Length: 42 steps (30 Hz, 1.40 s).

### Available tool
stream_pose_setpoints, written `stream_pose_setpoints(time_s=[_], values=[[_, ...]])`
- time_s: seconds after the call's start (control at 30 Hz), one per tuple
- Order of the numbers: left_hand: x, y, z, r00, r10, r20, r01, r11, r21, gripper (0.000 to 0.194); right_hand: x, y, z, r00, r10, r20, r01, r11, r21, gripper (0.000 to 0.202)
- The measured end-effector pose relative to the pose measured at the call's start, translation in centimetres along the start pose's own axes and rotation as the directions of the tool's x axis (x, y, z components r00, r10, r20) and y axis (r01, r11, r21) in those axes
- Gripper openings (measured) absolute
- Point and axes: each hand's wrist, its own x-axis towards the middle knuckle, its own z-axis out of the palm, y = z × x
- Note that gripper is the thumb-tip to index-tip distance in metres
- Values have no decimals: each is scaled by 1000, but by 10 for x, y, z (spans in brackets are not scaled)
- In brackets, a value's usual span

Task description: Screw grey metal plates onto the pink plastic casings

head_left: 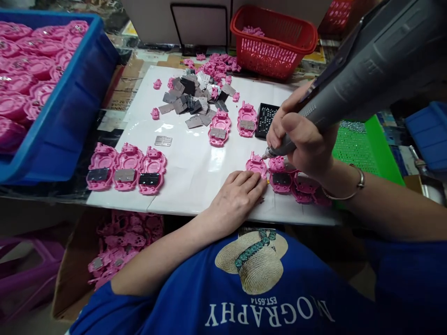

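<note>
My right hand [309, 135] is wrapped round a grey electric screwdriver [352, 79], its tip slanting down and to the left. That tip is at the upper end of a pink plastic casing [256, 164]. My left hand [237, 197] holds the casing against the table, its fingers covering the lower part. Just to the right lie more pink casings [281, 179], partly hidden under my right hand and wrist. Behind my right hand is a black tray of screws [266, 118]. Two pink casings with metal plates, one of them a casing [219, 130], lie farther back.
Three casings [128, 167] stand in a row at left near a loose metal plate [163, 140]. Metal plates [188, 100] and small pink parts are heaped at the back. Around are a red basket [275, 51], a blue crate [66, 149] and a green tray [382, 149].
</note>
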Motion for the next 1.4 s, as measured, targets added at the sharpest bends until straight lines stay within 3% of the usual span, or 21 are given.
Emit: stream_pose_setpoints(time_s=[0.23, 0.33, 0.4, 0.53, 0.63, 0.7, 0.77, 0.9, 1.07, 1.2, 1.4], values=[[-1, 0, 1, 1000, -15, 18, 15, 1000, -18, 34, -1, 6, 3, 1000, -5, 1, 5, 1000, 7, 18], [-3, -2, 1, 1000, -21, -18, 20, 999, -44, 33, 8, -7, 0, 999, 25, -40, -21, 994, 109, 16], [-2, -1, -2, 999, -16, -48, 13, 998, -55, 33, 16, -23, -4, 994, -52, -101, 65, 989, 130, 20], [11, 8, -5, 991, 120, -67, -123, 991, -43, 37, 29, -48, -15, 947, -232, -223, 238, 971, -2, 22], [25, 14, -2, 969, 243, -46, -244, 970, -9, 37, 31, -48, -27, 938, -223, -264, 215, 975, -59, 16], [33, 9, -3, 962, 266, -64, -265, 964, 22, 39, 32, -42, -37, 935, -201, -291, 192, 980, -58, 12], [41, -3, -8, 975, 208, -83, -202, 976, 77, 40, 33, -36, -47, 937, -167, -307, 150, 986, -77, 10], [65, -45, -22, 997, -78, -18, 80, 961, 263, 44, 42, -26, -65, 929, -151, -338, 104, 983, -153, 15], [95, -85, -18, 978, -140, 155, 78, 933, 352, 41, 55, -8, -77, 923, -163, -349, 96, 975, -200, 16], [95, -87, -11, 989, -75, 128, 22, 927, 375, 34, 58, 7, -87, 915, -132, -381, 33, 966, -255, 27], [62, -59, -17, 993, -43, 114, -8, 911, 411, 30, 62, 19, -97, 904, -117, -411, 1, 962, -272, 32]])
